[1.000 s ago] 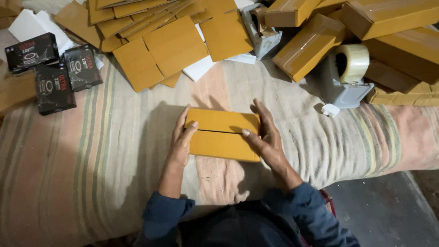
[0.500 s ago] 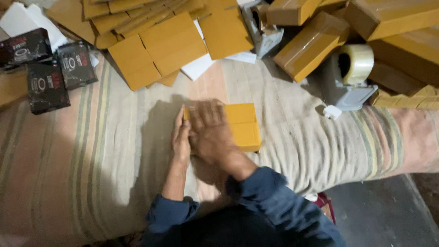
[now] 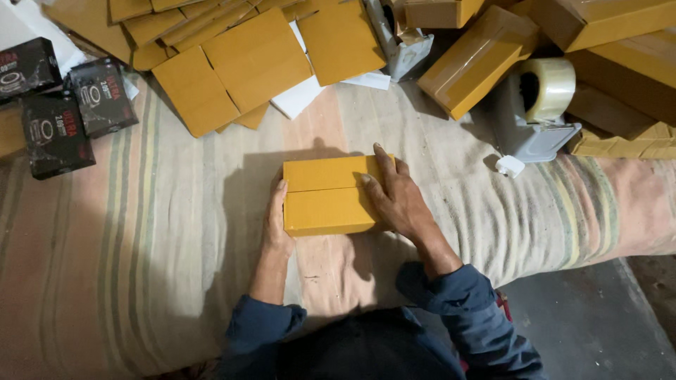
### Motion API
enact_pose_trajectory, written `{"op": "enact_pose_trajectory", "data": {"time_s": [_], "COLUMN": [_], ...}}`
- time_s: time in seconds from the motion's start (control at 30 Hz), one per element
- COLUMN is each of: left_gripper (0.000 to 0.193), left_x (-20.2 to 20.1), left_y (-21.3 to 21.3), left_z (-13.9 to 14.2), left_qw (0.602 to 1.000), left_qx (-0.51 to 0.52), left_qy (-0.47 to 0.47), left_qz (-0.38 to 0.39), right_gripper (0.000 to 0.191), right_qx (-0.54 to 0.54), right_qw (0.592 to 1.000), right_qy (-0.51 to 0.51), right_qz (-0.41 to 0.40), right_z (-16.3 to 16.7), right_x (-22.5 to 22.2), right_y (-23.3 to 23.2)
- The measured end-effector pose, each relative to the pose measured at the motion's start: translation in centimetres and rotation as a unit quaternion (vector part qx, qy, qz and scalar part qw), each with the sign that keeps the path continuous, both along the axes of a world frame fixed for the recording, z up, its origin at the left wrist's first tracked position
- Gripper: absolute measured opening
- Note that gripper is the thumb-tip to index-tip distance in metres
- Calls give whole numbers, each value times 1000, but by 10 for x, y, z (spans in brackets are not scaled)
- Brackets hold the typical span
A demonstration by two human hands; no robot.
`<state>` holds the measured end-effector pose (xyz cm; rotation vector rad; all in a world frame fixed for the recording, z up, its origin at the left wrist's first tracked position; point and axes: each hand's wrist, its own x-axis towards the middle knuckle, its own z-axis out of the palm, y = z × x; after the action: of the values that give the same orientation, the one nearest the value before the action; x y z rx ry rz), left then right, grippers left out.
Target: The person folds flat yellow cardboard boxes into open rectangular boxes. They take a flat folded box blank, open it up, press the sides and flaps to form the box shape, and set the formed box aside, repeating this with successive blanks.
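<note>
Both hands are pressing on a small yellow cardboard box (image 3: 331, 195) lying mid-blanket (image 3: 141, 267): left hand (image 3: 277, 218) is cupping its left end, right hand (image 3: 396, 197) is lying flat and open across the right side. Tape dispenser (image 3: 539, 116) is sitting well off to the right.

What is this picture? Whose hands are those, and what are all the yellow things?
The camera sits on a person's head and looks down, so you see that person's own two hands. The left hand and the right hand press on the two ends of a small yellow cardboard box with its flaps closed. It lies on a striped cloth. Farther away are flat unfolded boxes, black product packs, finished taped boxes and a grey tape dispenser with a roll of clear tape.
</note>
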<state>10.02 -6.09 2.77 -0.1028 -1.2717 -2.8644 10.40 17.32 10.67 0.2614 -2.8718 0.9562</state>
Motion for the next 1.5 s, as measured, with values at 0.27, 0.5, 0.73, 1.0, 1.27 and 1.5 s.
{"op": "enact_pose_trajectory", "data": {"time_s": [0.27, 0.5, 0.73, 1.0, 1.27, 1.5], "left_gripper": [58, 60, 60, 51, 58, 47], "left_x": [-19, -8, -17, 3, -15, -14], "left_y": [0, -9, -13, 5, 37, 9], "left_z": [10, 1, 2, 58, 69, 73], "left_qw": [972, 952, 942, 662, 527, 519], "left_qx": [-223, -286, -325, -712, -824, -850], "left_qy": [9, 36, 6, 166, 183, 24], "left_qz": [74, 101, 86, 162, 98, 89], "right_gripper": [58, 67, 62, 59, 58, 52], "right_qx": [279, 332, 281, 237, 206, 193], "right_qw": [947, 937, 943, 967, 973, 972], "right_qy": [160, 88, 163, 90, 103, 135], "right_qz": [-17, 70, 70, -16, -1, 4], "right_z": [-9, -27, -19, 5, 16, 11], "right_x": [-35, -32, -38, -20, -11, -9], "right_y": [-14, -113, -83, -34, -36, -32]}}
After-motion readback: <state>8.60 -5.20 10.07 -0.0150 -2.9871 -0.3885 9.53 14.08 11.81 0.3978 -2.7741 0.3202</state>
